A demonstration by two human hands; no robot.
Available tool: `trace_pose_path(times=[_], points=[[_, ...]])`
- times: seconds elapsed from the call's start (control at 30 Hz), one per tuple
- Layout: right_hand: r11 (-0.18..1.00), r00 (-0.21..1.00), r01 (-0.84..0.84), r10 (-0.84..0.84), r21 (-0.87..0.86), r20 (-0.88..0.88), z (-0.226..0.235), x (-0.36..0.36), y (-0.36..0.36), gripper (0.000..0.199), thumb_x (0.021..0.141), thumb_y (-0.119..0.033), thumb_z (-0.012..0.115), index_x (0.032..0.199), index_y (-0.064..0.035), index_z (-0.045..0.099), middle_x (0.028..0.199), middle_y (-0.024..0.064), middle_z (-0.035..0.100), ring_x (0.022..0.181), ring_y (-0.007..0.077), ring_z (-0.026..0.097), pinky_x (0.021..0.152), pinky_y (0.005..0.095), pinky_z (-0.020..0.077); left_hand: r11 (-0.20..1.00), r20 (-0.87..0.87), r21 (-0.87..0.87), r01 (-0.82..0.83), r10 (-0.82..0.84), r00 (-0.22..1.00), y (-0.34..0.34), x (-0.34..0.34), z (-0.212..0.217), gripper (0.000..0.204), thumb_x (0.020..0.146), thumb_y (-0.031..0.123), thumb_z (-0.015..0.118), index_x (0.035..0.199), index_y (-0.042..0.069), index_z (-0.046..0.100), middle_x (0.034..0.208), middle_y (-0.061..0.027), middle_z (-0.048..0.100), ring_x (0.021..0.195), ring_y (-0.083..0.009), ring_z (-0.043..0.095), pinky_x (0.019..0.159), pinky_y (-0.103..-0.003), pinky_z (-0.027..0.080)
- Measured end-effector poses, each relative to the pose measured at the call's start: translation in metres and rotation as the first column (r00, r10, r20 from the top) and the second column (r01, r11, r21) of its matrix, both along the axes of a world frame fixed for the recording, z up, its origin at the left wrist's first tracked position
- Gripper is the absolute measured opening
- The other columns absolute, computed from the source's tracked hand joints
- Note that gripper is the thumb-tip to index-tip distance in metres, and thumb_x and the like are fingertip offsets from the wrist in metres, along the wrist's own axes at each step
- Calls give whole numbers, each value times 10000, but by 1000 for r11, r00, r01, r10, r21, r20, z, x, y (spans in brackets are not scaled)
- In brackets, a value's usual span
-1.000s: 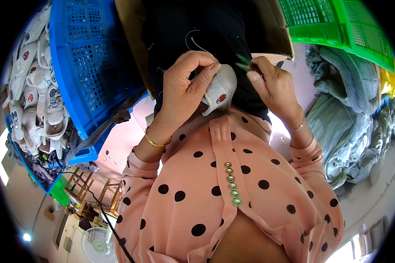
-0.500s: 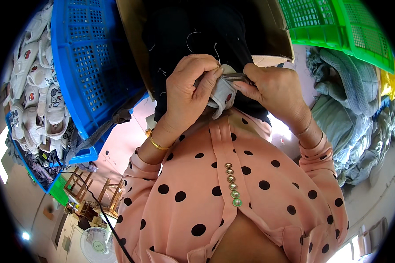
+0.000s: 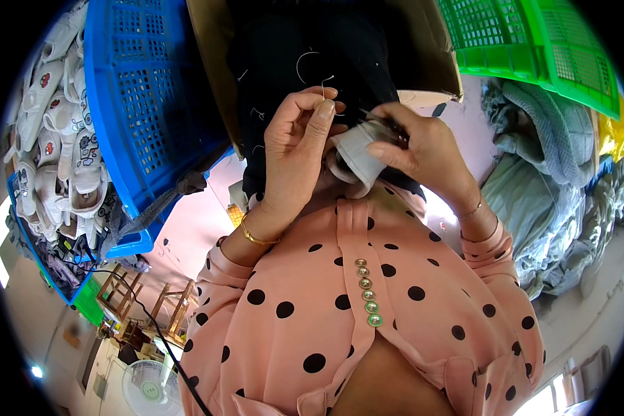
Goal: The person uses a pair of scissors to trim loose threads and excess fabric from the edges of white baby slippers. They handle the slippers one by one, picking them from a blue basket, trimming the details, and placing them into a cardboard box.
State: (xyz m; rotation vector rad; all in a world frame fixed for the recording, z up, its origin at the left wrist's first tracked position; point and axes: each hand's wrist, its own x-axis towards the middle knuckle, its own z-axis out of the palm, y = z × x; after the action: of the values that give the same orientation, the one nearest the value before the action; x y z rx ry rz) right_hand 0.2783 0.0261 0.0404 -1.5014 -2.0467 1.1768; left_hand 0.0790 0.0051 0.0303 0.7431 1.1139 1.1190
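Note:
My left hand (image 3: 299, 142) is closed in a pinch, with a thin white thread (image 3: 323, 89) sticking up from between thumb and forefinger. A pale grey cloth slipper (image 3: 362, 154) hangs between my hands above my lap, its inner side partly hidden. My right hand (image 3: 426, 149) grips the slipper's edge with the thumb. In the same hand lies a dark metal tool that looks like thread snips (image 3: 390, 126), blurred and mostly covered by the fingers. The left ring and little fingers are close to the slipper; whether they touch it I cannot tell.
An open cardboard box (image 3: 437, 52) surrounds my dark-clothed lap (image 3: 277, 62), which has loose thread ends on it. On the left stand a blue crate (image 3: 142, 104) and a heap of similar slippers (image 3: 55, 132). A green crate (image 3: 492, 41) and grey cloth bundles (image 3: 541, 201) are on the right.
My left hand has drawn slightly away with the thread. My right hand has tilted the slipper, so its red motif no longer shows, and the snips have swung back toward my right palm.

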Motion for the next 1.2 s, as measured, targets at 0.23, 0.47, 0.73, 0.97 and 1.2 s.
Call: trace_pose_path(times=[0.23, 0.47, 0.73, 0.97, 1.2], points=[[911, 977, -168, 102, -377, -189, -6, 26, 10, 458, 772, -163, 744, 1176, 24, 637, 1027, 105, 707, 886, 123, 653, 830, 269, 520, 980, -155, 170, 107, -81, 985, 12, -25, 15, 193, 1006, 44, 503, 1192, 36, 552, 1275, -97, 578, 1165, -168, 567, 968, -318, 498], [907, 909, -409, 396, -97, -128, -2, 14, 39, 404, 728, -190, 744, 1113, -74, 707, 781, 112, 686, 669, 179, 665, 668, 255, 524, 712, -305, -3, 702, -669, 678, 12, -43, -18, 606, 964, 321, 613, 1443, 6, 414, 1361, -203, 547, 1250, -296, 542, 1060, -355, 411], [949, 936, -278, 233, -148, -265, -20, 17, 44, 438, 752, -108, 714, 1171, 10, 661, 952, 94, 704, 780, 110, 624, 727, 248, 524, 769, -75, -124, 628, -638, 766, 17, -25, -26, 417, 981, 261, 615, 1257, -44, 549, 999, -80, 658, 847, -97, 628, 746, -232, 530], [972, 983, -148, 124, -182, -137, -14, 19, 22, 406, 821, -289, 783, 1061, 22, 683, 807, 96, 626, 673, 145, 572, 634, 269, 482, 876, -267, -9, 482, -467, 843, 1, -14, -27, 299, 943, 163, 663, 1179, -16, 625, 1021, -81, 690, 900, -125, 658, 797, -246, 534], [948, 967, -121, 46, -294, -251, -22, 32, 20, 375, 830, -248, 764, 1031, 57, 678, 768, 88, 616, 631, 127, 562, 593, 263, 477, 891, -426, 58, 451, -386, 818, -4, -11, -31, 200, 914, 54, 671, 1107, 9, 694, 1009, -66, 721, 885, -108, 666, 782, -239, 537]])
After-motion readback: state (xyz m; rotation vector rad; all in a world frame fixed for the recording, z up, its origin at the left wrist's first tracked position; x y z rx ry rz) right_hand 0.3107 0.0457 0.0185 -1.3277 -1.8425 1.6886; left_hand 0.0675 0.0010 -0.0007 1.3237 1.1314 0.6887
